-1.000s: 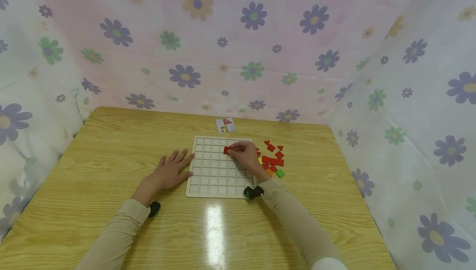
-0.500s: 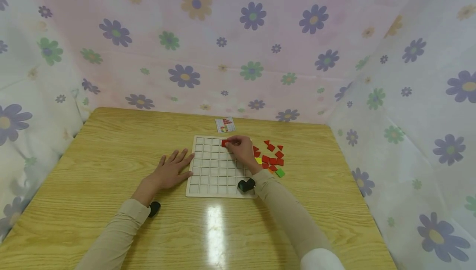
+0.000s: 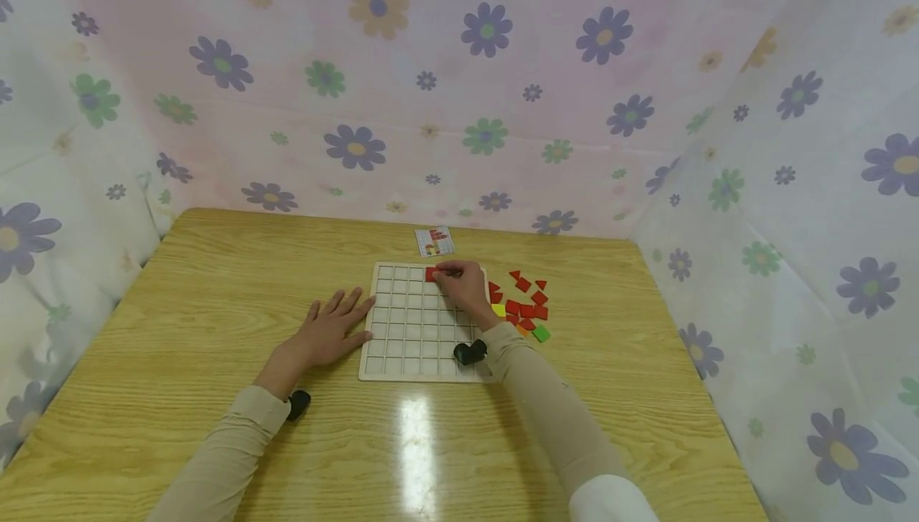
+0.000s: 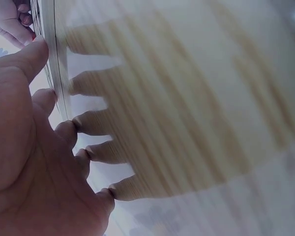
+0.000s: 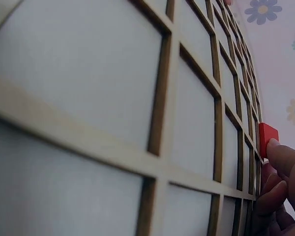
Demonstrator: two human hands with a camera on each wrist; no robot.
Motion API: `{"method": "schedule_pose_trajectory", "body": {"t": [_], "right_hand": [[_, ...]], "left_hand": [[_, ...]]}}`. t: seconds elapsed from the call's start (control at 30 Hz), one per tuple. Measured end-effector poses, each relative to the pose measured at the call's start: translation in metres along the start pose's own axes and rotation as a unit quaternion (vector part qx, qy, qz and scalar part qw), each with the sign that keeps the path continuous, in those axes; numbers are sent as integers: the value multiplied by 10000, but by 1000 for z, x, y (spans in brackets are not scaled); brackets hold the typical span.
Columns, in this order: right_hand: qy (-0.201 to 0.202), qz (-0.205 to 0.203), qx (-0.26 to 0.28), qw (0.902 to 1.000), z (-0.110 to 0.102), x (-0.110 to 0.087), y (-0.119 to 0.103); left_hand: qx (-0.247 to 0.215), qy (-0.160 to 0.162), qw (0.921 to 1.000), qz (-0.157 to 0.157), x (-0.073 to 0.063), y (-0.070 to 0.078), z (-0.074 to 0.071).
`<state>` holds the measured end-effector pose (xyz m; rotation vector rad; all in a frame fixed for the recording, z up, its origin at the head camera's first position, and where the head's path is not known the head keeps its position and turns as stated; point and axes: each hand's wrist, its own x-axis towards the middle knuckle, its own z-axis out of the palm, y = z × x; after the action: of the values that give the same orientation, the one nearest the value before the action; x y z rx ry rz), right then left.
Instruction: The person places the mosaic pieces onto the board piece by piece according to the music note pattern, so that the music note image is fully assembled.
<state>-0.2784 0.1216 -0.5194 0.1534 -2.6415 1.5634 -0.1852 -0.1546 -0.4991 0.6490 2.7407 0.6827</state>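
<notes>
A square wooden grid board [image 3: 412, 379] with rows of shallow cells lies on the table. Near its far edge my right hand [image 3: 465, 286] pinches a red square tile [image 3: 431, 274] between thumb and fingers. In the right wrist view the red tile [image 5: 268, 137] stands a little proud of the grid's lattice, my thumb against it. My left hand [image 3: 332, 332] rests on the table with fingers spread, thumb and a fingertip at the board's left edge. The left wrist view shows the left fingertips [image 4: 65, 132] down on the glossy tabletop beside the board's side.
Right of the board lie loose tiles: several red squares [image 3: 526, 311] and triangles [image 3: 541, 285], a green tile [image 3: 541, 334] and a yellow tile [image 3: 498, 310]. A printed pattern card [image 3: 434, 241] lies behind the board. Flowered cloth [image 3: 431, 107] surrounds the table's back and sides.
My right hand has carried the red tile away from me and slightly left, to the far row of the board. The left hand has stayed where it was.
</notes>
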Motion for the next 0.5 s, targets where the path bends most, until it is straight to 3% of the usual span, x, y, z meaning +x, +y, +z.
{"method": "schedule_pose_trajectory", "body": {"t": [0.5], "right_hand": [[-25, 17, 201, 9998, -1, -4, -4]], "left_hand": [[7, -69, 10000, -32, 2, -3, 3]]}}
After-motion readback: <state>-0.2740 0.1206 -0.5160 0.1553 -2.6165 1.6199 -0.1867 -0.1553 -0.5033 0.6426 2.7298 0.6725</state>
